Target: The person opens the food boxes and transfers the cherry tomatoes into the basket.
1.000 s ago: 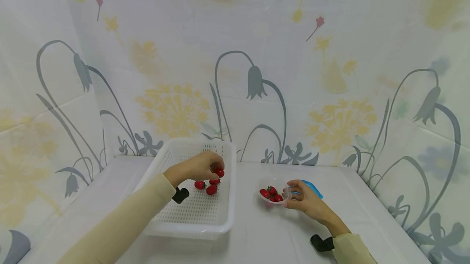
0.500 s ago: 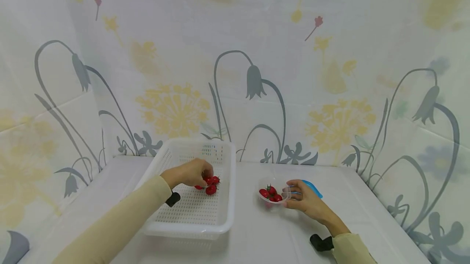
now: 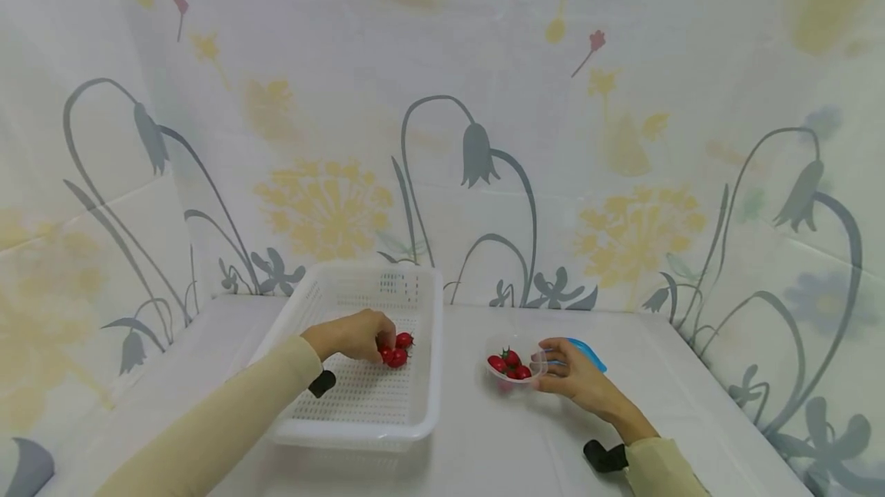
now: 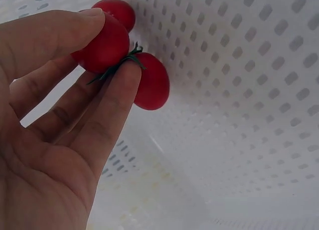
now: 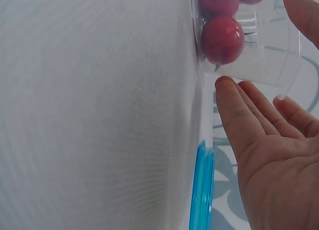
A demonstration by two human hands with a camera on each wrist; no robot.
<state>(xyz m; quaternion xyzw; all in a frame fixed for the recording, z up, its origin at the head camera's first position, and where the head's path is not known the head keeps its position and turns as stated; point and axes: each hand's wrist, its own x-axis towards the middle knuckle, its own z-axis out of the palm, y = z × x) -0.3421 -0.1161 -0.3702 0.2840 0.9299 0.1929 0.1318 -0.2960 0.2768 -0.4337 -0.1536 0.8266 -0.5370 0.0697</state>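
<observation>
With left hand [image 3: 356, 336] shifted nearer, pinching one tomato [image 4: 107, 48] inside basket [image 3: 353, 430], picking under way; right hand [image 3: 579, 383] spread beside tub [image 5: 271, 48].

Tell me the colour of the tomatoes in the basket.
The tomatoes are red, clearest in left wrist view.

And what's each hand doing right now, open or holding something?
Left hand: closed, pinching a red tomato inside the white basket.
Right hand: open, fingers nearly straight beside the clear tub; firm contact cannot be told.
</observation>
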